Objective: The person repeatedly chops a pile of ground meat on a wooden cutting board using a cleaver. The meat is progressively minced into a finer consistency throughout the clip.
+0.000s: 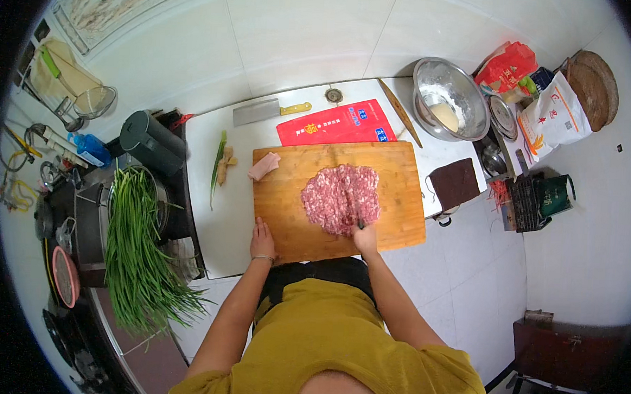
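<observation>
Surface: white worktop [218,245] against a pale tiled wall [301,34]; wooden cutting board [280,195] on it, taken as landmark. Minced meat [322,197] is spread over the middle and right of the board. Pale meat slab [264,166] at its far left corner. Pale floor tiles [460,274] to its near right.

Hands: right hand [365,240], at the board's near edge, has its fingers wrapped around the dark handle of a knife [360,222]; blade over the mince, nearly edge-on. Left hand [262,239] rests at the board's near left corner, fingers extended on the wood; whether they are spread or the thumb grips the edge, cannot tell.

Edges: board's near right corner overhangs the floor. Bare wood borders the mince, widest leftward. A strip of worktop separates board from ginger [225,166] and scallion [217,171] on its left. Beyond the far edge: cleaver [257,112], red printed packet [340,123] just beside the board, tapered rolling pin [401,114].

Containers: steel bowl [474,105], beyond the board's far right corner, holds a dough ball [444,117] and white powder. Well left of the board, a steel pan [162,197] holds long chives [133,252], draping over its rim. White bag [555,116], far right of the board; contents hidden.
</observation>
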Motion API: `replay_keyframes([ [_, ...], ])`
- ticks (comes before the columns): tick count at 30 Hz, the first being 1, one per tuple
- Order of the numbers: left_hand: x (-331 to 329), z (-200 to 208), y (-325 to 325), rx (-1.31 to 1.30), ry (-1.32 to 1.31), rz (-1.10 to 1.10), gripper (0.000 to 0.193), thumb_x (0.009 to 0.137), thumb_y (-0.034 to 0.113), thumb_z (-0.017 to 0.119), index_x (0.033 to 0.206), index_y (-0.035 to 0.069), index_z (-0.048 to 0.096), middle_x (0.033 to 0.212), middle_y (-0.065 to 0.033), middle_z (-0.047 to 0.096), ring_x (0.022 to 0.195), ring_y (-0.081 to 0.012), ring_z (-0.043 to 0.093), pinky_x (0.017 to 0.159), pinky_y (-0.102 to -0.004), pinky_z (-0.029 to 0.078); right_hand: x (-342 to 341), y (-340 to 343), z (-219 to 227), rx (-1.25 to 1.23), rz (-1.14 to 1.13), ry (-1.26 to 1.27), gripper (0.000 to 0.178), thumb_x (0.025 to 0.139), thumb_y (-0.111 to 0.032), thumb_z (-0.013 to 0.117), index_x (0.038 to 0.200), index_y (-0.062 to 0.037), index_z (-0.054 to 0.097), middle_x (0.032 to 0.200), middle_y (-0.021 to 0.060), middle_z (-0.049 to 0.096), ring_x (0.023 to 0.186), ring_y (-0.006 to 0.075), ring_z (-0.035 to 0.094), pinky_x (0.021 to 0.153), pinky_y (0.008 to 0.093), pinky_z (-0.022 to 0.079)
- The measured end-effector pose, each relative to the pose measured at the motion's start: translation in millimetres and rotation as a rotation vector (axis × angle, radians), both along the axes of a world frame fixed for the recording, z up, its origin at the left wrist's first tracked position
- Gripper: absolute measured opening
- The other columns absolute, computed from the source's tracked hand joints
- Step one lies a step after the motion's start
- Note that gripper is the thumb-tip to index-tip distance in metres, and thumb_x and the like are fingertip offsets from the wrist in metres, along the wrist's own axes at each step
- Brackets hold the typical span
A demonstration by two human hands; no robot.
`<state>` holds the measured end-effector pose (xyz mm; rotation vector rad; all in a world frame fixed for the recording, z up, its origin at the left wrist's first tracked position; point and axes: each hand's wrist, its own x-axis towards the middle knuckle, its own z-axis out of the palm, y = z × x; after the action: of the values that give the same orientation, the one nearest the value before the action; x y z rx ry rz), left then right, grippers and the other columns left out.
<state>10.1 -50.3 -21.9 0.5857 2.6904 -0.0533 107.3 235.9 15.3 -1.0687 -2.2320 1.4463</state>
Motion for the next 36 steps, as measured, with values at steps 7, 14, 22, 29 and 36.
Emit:
replay_keyframes([
  [7, -3, 31, 5, 0.028, -0.082, 0.038, 0.112, 0.045, 0.029, 0.082, 0.130, -0.004, 0.017, 0.140, -0.0169, 0.006, 0.125, -0.0304, 0.020, 0.101, -0.0313, 0.028, -17, 16, 115, -0.322, 0.104, -0.269, 0.023, 0.071, -0.019, 0.055, 0.061, 0.0012, 0.052, 0.045, 0.0064, 0.045, 0.038, 0.0189, 0.047, 0.039, 0.0319, 0.037],
  [14, -6, 17, 3, 0.056, -0.082, 0.033, 0.112, 0.045, 0.029, 0.082, 0.131, -0.003, 0.017, 0.141, -0.0160, 0.003, 0.126, -0.0304, 0.018, 0.100, -0.0317, 0.029, -6, 6, 12, -0.262, 0.028, -0.385, 0.025, 0.071, -0.021, 0.057, 0.057, -0.0049, 0.044, 0.044, 0.0038, 0.040, 0.032, 0.0143, 0.037, 0.031, 0.0291, 0.028],
  [22, -8, 35, 7, -0.010, -0.132, 0.037, 0.110, 0.049, 0.030, 0.081, 0.131, -0.003, 0.015, 0.141, -0.0166, 0.002, 0.125, -0.0316, 0.018, 0.100, -0.0319, 0.029, -5, 8, 44, -0.012, 0.054, 0.102, 0.026, 0.072, -0.020, 0.056, 0.054, -0.0053, 0.045, 0.045, 0.0036, 0.042, 0.032, 0.0131, 0.037, 0.032, 0.0288, 0.027],
  [29, -5, 15, 2, 0.069, -0.105, 0.049, 0.112, 0.047, 0.027, 0.082, 0.131, -0.005, 0.015, 0.141, -0.0176, 0.002, 0.126, -0.0317, 0.017, 0.102, -0.0307, 0.026, -13, 10, 95, -0.440, 0.018, -0.321, 0.023, 0.070, -0.019, 0.058, 0.056, -0.0045, 0.047, 0.044, 0.0023, 0.040, 0.032, 0.0121, 0.035, 0.031, 0.0272, 0.026],
  [36, -8, 23, 6, -0.018, -0.116, 0.019, 0.113, 0.047, 0.031, 0.081, 0.131, -0.005, 0.015, 0.141, -0.0172, 0.003, 0.127, -0.0307, 0.015, 0.104, -0.0302, 0.021, -5, 20, -34, 0.214, -0.104, 0.108, 0.020, 0.069, -0.018, 0.054, 0.056, -0.0042, 0.046, 0.045, 0.0031, 0.040, 0.033, 0.0127, 0.036, 0.032, 0.0291, 0.028],
])
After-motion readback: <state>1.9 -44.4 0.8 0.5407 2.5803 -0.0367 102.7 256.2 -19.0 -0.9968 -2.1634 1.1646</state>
